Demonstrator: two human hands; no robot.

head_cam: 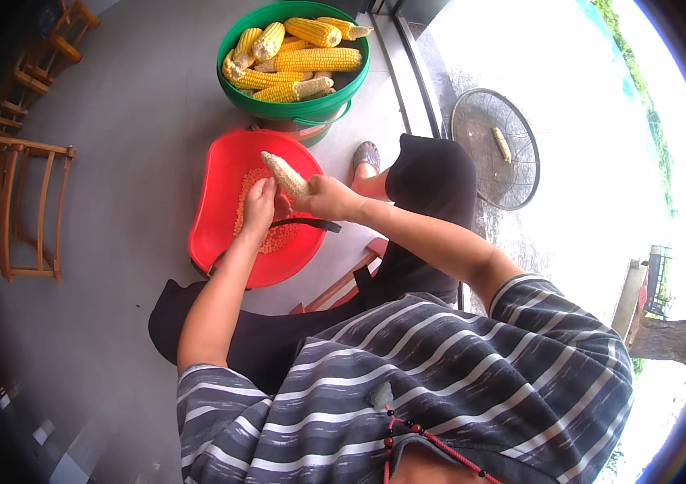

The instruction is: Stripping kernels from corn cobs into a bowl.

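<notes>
My right hand (329,198) is closed around the lower end of a pale, stripped corn cob (284,173), whose tip points up and left. Just left of the cob is my left hand (262,204), its palm turned towards the cob and its fingers partly hidden; whether it touches the cob is unclear. Both hands are above a red plastic basin (216,181) with loose corn kernels (277,239) at its bottom. A black strap (312,223) crosses the basin's right side.
Ears of yellow corn (318,59) fill a green plastic tub (294,110) on a bucket beyond the basin. Right, past a door track, a round wire-framed mesh basket (537,158) holds a bare cob (502,145). Wooden chairs (28,206) line the left side.
</notes>
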